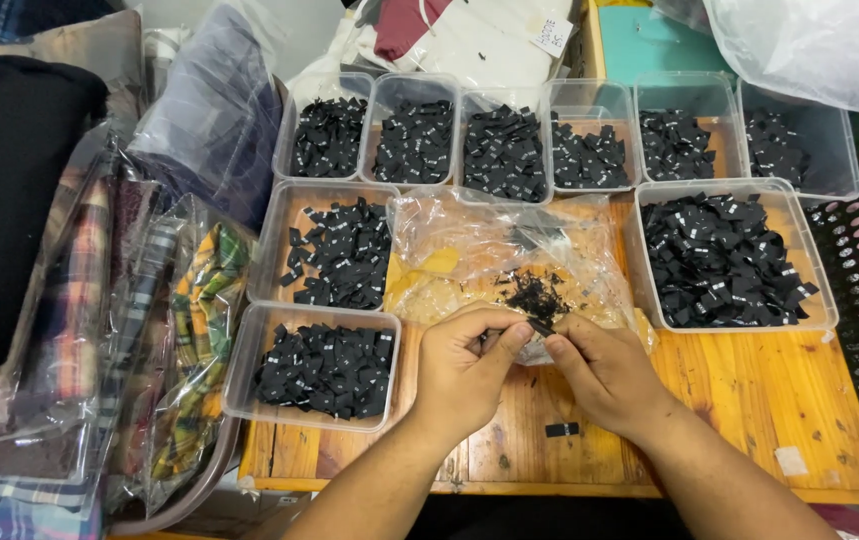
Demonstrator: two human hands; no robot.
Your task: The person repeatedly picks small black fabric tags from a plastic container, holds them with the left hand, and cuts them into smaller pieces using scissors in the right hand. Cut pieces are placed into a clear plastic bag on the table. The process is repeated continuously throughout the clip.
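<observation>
Bag point(469, 250) btwn tubs point(279, 225), on table point(749, 390)

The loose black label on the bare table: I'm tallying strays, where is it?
In the head view, the loose black label lies on the wooden table, just below the right hand.

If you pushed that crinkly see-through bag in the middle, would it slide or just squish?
The clear plastic bag would probably squish and crumple, since it already lies wrinkled and limp. It looks light, holding only a few black labels, so it might also skid on the wooden table.

Bare wooden table point(749, 400) lies open right of the hands — label-filled tubs point(729, 255) and a crumpled plastic bag point(479, 250) crowd everything beyond.
</observation>
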